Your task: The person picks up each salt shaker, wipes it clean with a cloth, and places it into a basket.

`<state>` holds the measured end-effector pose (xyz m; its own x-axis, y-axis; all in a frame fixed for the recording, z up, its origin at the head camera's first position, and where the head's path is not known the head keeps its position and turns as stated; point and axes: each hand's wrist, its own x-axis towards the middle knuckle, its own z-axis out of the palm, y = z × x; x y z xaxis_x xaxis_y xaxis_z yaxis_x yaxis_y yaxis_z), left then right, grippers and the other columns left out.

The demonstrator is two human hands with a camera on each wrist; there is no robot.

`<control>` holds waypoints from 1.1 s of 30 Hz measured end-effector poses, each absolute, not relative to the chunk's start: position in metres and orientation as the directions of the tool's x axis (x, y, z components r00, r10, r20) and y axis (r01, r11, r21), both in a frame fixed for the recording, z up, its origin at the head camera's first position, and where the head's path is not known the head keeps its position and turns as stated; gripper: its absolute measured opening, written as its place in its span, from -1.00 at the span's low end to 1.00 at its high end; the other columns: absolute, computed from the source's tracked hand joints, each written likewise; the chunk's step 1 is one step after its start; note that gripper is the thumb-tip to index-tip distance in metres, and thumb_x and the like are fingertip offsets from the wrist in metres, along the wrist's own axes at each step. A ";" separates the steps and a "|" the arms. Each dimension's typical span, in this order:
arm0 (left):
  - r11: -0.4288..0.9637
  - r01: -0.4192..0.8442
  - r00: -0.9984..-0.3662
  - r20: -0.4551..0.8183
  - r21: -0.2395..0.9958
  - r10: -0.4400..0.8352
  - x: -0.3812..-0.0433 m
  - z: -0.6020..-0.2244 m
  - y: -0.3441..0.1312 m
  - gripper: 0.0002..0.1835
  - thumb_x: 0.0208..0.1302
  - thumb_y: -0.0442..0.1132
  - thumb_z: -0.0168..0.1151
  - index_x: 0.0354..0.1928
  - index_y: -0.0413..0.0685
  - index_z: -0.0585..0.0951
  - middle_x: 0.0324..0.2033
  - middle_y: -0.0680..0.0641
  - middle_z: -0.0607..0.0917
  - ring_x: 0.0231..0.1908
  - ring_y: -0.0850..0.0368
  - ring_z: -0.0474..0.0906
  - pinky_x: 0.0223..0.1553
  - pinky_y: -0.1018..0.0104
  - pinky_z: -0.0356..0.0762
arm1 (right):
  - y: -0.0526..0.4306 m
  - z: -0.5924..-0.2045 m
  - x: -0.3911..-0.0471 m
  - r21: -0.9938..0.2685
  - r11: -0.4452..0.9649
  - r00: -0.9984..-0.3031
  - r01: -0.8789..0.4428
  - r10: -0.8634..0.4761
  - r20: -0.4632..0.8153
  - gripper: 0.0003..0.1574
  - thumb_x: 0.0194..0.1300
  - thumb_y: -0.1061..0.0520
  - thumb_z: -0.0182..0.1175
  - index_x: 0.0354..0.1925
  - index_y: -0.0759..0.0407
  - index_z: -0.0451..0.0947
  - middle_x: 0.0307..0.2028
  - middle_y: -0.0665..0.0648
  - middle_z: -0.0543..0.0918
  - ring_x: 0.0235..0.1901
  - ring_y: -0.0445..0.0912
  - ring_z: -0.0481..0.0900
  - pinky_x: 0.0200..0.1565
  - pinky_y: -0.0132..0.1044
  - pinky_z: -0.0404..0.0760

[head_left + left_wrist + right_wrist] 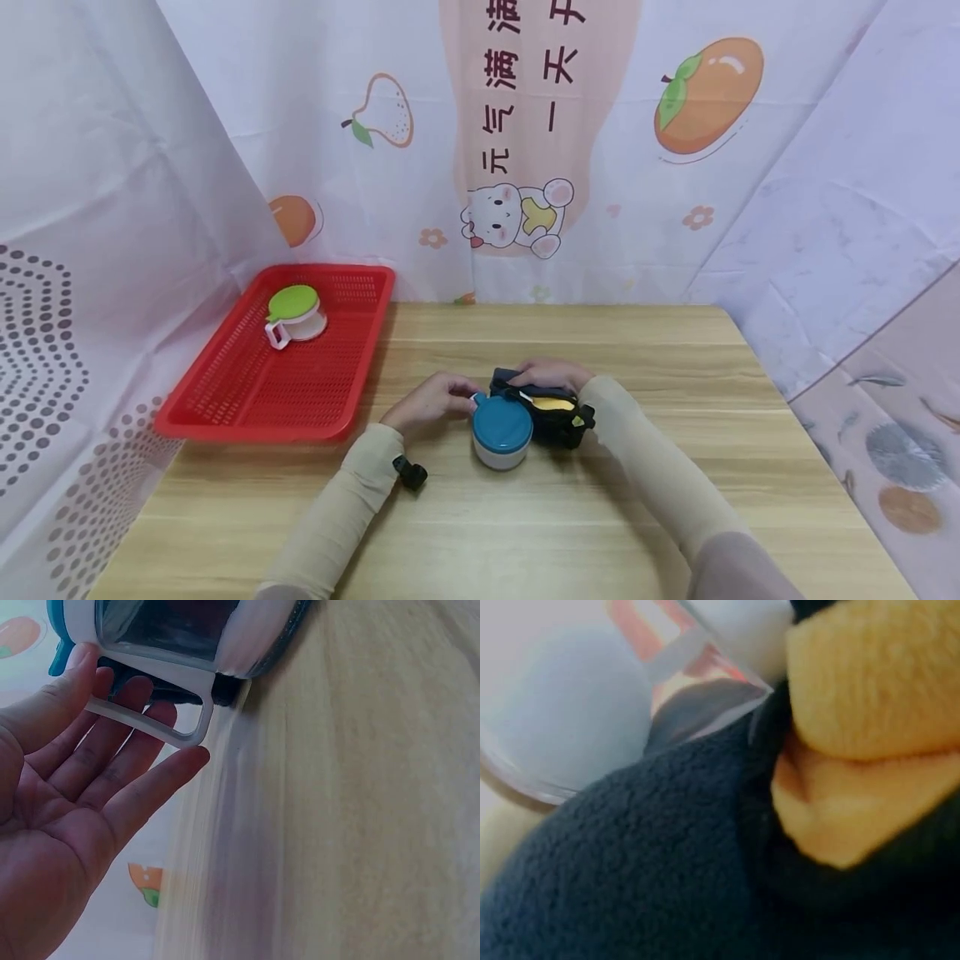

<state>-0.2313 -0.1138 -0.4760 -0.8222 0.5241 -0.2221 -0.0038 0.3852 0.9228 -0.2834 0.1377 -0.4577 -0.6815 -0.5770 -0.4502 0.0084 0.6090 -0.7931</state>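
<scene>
Nearest, the pale wood-grain tabletop (450, 542) is crossed by two beige sleeves (330, 521), with a small black device (411, 473) strapped at the left wrist. Between the hands, an upright round jar with a blue lid and a whitish base (502, 423) is set on the tabletop. Its white loop handle (205, 712) is held by the left hand (431, 404), the thumb and the loosely bent fingers being closed about it. Just right of the jar, and touching it, a dark navy plush cloth (660, 840) is gripped by the right hand (555, 375); its fingers are bent over the far edge, the tips partly hidden. A yellow ribbed piece (551, 404) is seen along the cloth. Farther off, to the left, a red perforated plastic basket (247, 433) is placed, and in its far part a green-lidded jar with a white handle (294, 302) is contained. The background is formed by a white fabric curtain (600, 279), printed with fruit, dark characters and a white cartoon bear (495, 218).
</scene>
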 end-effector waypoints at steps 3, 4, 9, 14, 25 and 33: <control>0.369 -0.021 -0.825 -0.225 0.929 0.518 -0.232 -0.478 -0.112 -0.73 0.32 -0.33 0.23 0.04 -0.12 0.66 -0.05 -0.10 0.68 -0.09 0.10 0.57 0.06 0.18 0.61 | 0.134 -0.458 -0.288 -0.791 0.612 -0.659 -0.005 -0.597 -0.458 -0.53 0.31 0.03 0.11 0.01 0.36 0.58 -0.26 0.04 0.61 -0.27 -0.17 0.51 -0.14 -0.42 0.47; 0.363 -0.020 -0.827 -0.220 0.932 0.518 -0.232 -0.477 -0.112 -0.73 0.32 -0.34 0.23 0.04 -0.15 0.65 -0.05 -0.11 0.68 -0.10 0.11 0.57 0.05 0.18 0.61 | 0.133 -0.457 -0.290 -0.788 0.615 -0.654 -0.014 -0.602 -0.458 -0.53 0.32 0.02 0.11 0.01 0.35 0.59 -0.26 0.04 0.61 -0.27 -0.17 0.51 -0.14 -0.42 0.47; 0.349 -0.030 -0.833 -0.216 0.937 0.509 -0.233 -0.477 -0.110 -0.74 0.30 -0.35 0.24 0.02 -0.19 0.65 -0.10 -0.11 0.68 -0.15 0.13 0.57 0.03 0.20 0.63 | 0.127 -0.452 -0.293 -0.757 0.647 -0.652 -0.092 -0.614 -0.445 -0.52 0.33 -0.02 0.10 0.02 0.30 0.61 -0.17 0.07 0.64 -0.19 -0.14 0.50 -0.04 -0.36 0.43; 0.355 -0.029 -0.826 -0.222 0.934 0.518 -0.233 -0.480 -0.110 -0.72 0.29 -0.33 0.26 0.04 -0.19 0.65 -0.10 -0.10 0.69 -0.15 0.15 0.58 0.03 0.20 0.63 | 0.126 -0.451 -0.292 -0.735 0.669 -0.658 -0.110 -0.603 -0.450 -0.58 0.32 -0.03 0.13 -0.07 0.24 0.65 -0.25 0.02 0.64 -0.22 -0.14 0.50 -0.07 -0.36 0.44; 0.377 -0.033 -0.831 -0.235 0.925 0.504 -0.231 -0.480 -0.113 -0.72 0.32 -0.28 0.25 0.05 -0.04 0.67 -0.02 -0.07 0.69 -0.06 0.08 0.58 0.08 0.16 0.60 | 0.137 -0.455 -0.281 -0.762 0.645 -0.731 -0.060 -0.548 -0.406 -0.60 0.30 -0.03 0.16 -0.16 0.27 0.67 -0.31 0.02 0.63 -0.26 -0.14 0.49 -0.12 -0.36 0.42; 0.401 0.016 -0.832 -0.211 0.916 0.513 -0.230 -0.481 -0.113 -0.76 0.33 -0.27 0.24 0.01 -0.01 0.68 -0.09 -0.04 0.68 -0.09 0.09 0.54 0.04 0.21 0.61 | 0.156 -0.457 -0.262 -0.790 0.613 -0.769 0.015 -0.498 -0.401 -0.64 0.33 -0.03 0.14 -0.28 0.25 0.64 -0.47 -0.02 0.55 -0.43 -0.17 0.46 -0.29 -0.39 0.45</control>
<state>-0.2299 -0.1125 -0.4810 -0.8319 0.5133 -0.2107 0.0155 0.4011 0.9159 -0.2618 0.1557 -0.4570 -0.7687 -0.4984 -0.4008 0.0147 0.6127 -0.7902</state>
